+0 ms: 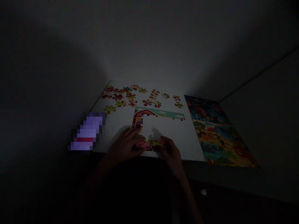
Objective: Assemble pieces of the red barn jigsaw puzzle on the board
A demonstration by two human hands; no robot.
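Observation:
A partly joined jigsaw puzzle lies on the white board, its top strip (161,113) showing a red barn (146,112) and pale sky. My left hand (125,144) rests over the puzzle's lower left corner, fingers stretched out and thumb apart, touching the joined pieces. Beside that thumb, a pink puzzle section (144,145) shows along the bottom edge. My right hand (172,152) pinches a yellow-green puzzle piece (158,144) against the right end of this section. Its fingertips partly cover the piece, and I cannot tell whether the two interlock.
Several loose puzzle pieces (120,95) are scattered across the back of the white board (173,132). A pixelated, lit rectangle (87,130) lies at the left edge. Two colourful pictures (205,109) sit at the right. A wall rises behind; the room is dim.

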